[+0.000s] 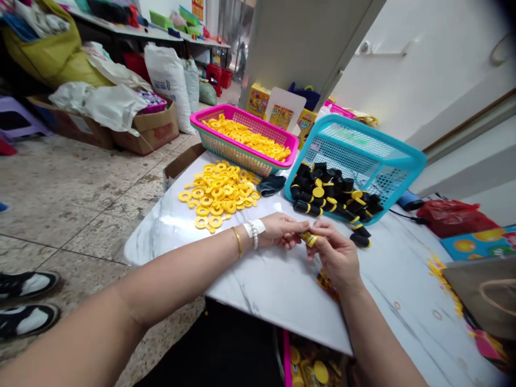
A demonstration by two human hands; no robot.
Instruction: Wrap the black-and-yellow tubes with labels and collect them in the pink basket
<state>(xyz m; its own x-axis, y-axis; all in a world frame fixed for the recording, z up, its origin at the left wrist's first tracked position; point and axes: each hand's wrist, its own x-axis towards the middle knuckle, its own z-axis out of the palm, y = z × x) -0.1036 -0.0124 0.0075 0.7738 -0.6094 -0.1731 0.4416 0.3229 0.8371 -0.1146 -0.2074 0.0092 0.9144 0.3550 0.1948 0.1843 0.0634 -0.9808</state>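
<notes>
Between my two hands is a small black-and-yellow printed cylinder (309,238). My left hand (282,228) pinches its far end, with thumb and fingers closed on it. The near end sits in the closed fingers of my right hand (337,251). Partly hidden beneath my right wrist, a dark printed sheet or wrapper (327,285) lies on the table. Beyond my left hand spreads a heap of yellow ring-shaped pieces (220,191) with small tabs. Several black cylinders with yellow bands (328,191) spill from a tilted blue basket (363,142).
A pink-rimmed basket (242,114) of yellow pieces stands at the back of the marble-patterned table (274,285). A dark cloth (272,185) lies between the baskets. Below the table edge is a pink-edged container (287,355) of yellow items. A red plastic bag (455,217) is at right.
</notes>
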